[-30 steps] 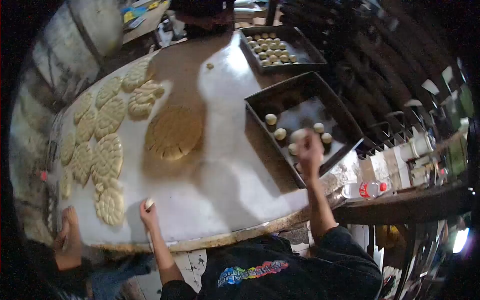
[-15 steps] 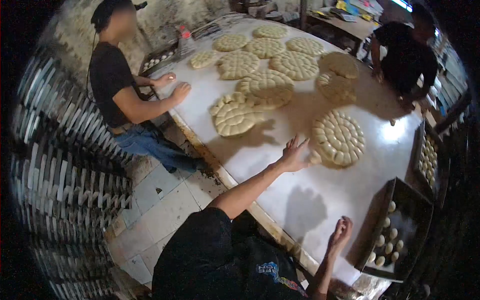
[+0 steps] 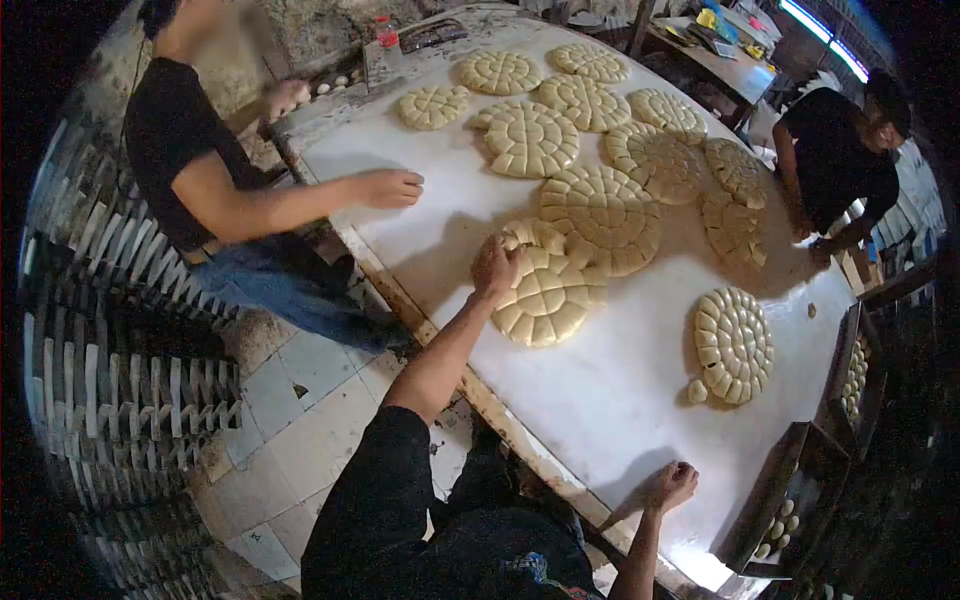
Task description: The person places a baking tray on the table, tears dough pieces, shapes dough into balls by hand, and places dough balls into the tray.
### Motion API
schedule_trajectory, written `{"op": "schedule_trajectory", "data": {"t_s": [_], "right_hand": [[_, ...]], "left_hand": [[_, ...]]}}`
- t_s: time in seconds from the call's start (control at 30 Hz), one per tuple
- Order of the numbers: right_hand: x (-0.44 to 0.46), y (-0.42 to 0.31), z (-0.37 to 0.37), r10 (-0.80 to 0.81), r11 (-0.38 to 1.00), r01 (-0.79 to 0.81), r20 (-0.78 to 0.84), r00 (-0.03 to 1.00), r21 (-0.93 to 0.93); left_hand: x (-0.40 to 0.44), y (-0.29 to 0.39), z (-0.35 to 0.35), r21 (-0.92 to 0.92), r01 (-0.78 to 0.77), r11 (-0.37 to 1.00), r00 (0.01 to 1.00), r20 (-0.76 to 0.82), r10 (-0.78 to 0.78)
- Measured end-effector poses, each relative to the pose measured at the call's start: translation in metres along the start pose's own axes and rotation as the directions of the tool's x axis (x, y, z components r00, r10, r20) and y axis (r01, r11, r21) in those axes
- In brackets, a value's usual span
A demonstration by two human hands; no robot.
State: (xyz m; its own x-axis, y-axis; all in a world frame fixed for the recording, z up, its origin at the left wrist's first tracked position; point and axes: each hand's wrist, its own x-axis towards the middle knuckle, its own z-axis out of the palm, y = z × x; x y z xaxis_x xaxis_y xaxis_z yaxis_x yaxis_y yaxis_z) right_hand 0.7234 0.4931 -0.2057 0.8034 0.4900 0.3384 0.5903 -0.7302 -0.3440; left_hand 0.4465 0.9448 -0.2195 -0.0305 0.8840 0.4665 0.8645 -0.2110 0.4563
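Observation:
My left hand [image 3: 497, 266] reaches across the white tabletop to the upper left edge of a scored, pale dough disc [image 3: 545, 303]. Its fingers are curled on a dough piece at that edge, and the fingertips are partly hidden. Close by, loose dough pieces [image 3: 533, 235] lie against the disc's top. My right hand [image 3: 672, 487] is held low over the near right part of the table, fingers curled in; anything inside them is hidden. Between my hands and farther right sits another dough disc [image 3: 735, 345], with a small dough ball [image 3: 697, 391] beside it.
Several more segmented dough discs [image 3: 600, 215] cover the far table. Dark trays [image 3: 765, 540] with dough balls stand along the right edge. One person [image 3: 190, 150] works at the left edge, another [image 3: 835, 150] at the far right. Stacked slats [image 3: 130, 400] fill the left side.
My left hand has gone from beside the right-hand disc to the left disc, its spread fingers now curled. My view has shifted. The left person's one arm now extends farther over the table.

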Motion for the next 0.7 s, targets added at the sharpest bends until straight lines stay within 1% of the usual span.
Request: {"op": "schedule_trajectory", "data": {"t_s": [0.03,0.07,0.1,0.13,0.17,0.2,0.23,0.27,0.3,0.33,0.37,0.4,0.43,0.47,0.5,0.57,0.6,0.63,0.67,0.7], "right_hand": [[0.003,-0.002,0.003,-0.053,0.998,0.052,-0.022,0.998,-0.022],[0.004,-0.002,0.004,-0.062,0.998,0.062,-0.018,0.998,-0.026],[0.005,-0.002,0.005,-0.062,0.998,0.062,0.018,0.998,0.021],[0.006,-0.001,0.005,-0.060,0.996,0.056,0.053,0.997,0.069],[0.008,0.002,0.006,-0.057,0.996,0.054,0.055,0.997,0.069],[0.009,0.007,0.007,-0.042,0.993,0.030,0.103,0.994,0.110],[0.008,0.010,0.009,-0.025,0.988,0.002,0.147,0.989,0.154],[0.006,0.010,0.010,-0.015,0.987,-0.010,0.147,0.989,0.163],[0.008,0.001,0.005,0.022,0.950,-0.096,0.244,0.970,0.295],[0.009,-0.008,0.001,0.043,0.892,-0.191,0.342,0.939,0.411],[0.007,-0.022,-0.001,0.067,0.728,-0.370,0.477,0.876,0.578],[0.015,-0.069,-0.033,0.054,0.736,-0.418,0.569,0.820,0.532],[0.010,-0.068,-0.023,-0.077,0.472,-0.522,0.623,0.778,0.711],[0.007,-0.081,-0.030,-0.135,0.165,-0.679,0.699,0.703,0.715],[0.011,-0.095,-0.046,-0.207,-0.049,-0.771,0.749,0.630,0.635],[0.014,-0.093,-0.067,-0.237,0.103,-0.683,0.685,0.689,0.723],[0.017,-0.072,-0.069,-0.213,0.093,-0.681,0.683,0.699,0.726],[0.019,-0.043,-0.071,-0.149,0.239,-0.634,0.673,0.725,0.736],[0.016,-0.010,-0.076,-0.066,0.389,-0.591,0.661,0.747,0.707],[0.011,0.021,-0.073,0.061,0.418,-0.562,0.596,0.801,0.713]], "left_hand": [[0.005,-0.008,-0.011,-0.212,0.142,0.967,0.986,0.114,-0.120],[0.008,-0.018,-0.026,-0.393,0.296,0.871,0.946,0.248,-0.209],[0.019,-0.012,-0.077,-0.352,0.520,0.778,0.822,0.454,-0.344],[0.013,-0.055,-0.068,-0.370,0.535,0.760,0.830,0.397,-0.392],[0.006,-0.095,-0.058,-0.388,0.544,0.744,0.835,0.339,-0.434],[0.002,-0.109,-0.072,-0.386,0.540,0.748,0.837,0.342,-0.428],[-0.006,-0.119,-0.090,-0.538,0.598,0.594,0.792,0.280,-0.543],[-0.019,-0.125,-0.110,-0.677,0.604,0.421,0.720,0.236,-0.653],[-0.039,-0.127,-0.125,-0.794,0.560,0.237,0.622,0.215,-0.753],[-0.073,-0.117,-0.126,-0.851,0.496,0.175,0.740,0.308,-0.599],[-0.098,-0.078,-0.136,-0.956,0.294,0.002,0.924,0.283,-0.256],[-0.119,-0.025,-0.145,-0.862,0.476,0.171,0.878,0.458,-0.135],[-0.138,0.028,-0.140,-0.773,-0.038,0.633,0.961,0.144,0.234],[-0.157,0.082,-0.135,-0.350,-0.583,0.734,0.812,-0.205,0.547],[-0.198,0.135,-0.114,-0.770,0.101,0.630,0.813,0.428,0.394],[-0.252,0.216,-0.128,-0.796,0.221,0.563,0.702,0.531,0.476],[-0.266,0.230,-0.117,-0.812,0.211,0.544,0.743,0.495,0.450],[-0.279,0.248,-0.110,-0.828,0.212,0.519,0.771,0.468,0.432],[-0.287,0.247,-0.103,-0.752,0.317,0.578,0.734,0.580,0.352],[-0.282,0.239,-0.103,-0.654,0.414,0.632,0.674,0.688,0.270]]}}
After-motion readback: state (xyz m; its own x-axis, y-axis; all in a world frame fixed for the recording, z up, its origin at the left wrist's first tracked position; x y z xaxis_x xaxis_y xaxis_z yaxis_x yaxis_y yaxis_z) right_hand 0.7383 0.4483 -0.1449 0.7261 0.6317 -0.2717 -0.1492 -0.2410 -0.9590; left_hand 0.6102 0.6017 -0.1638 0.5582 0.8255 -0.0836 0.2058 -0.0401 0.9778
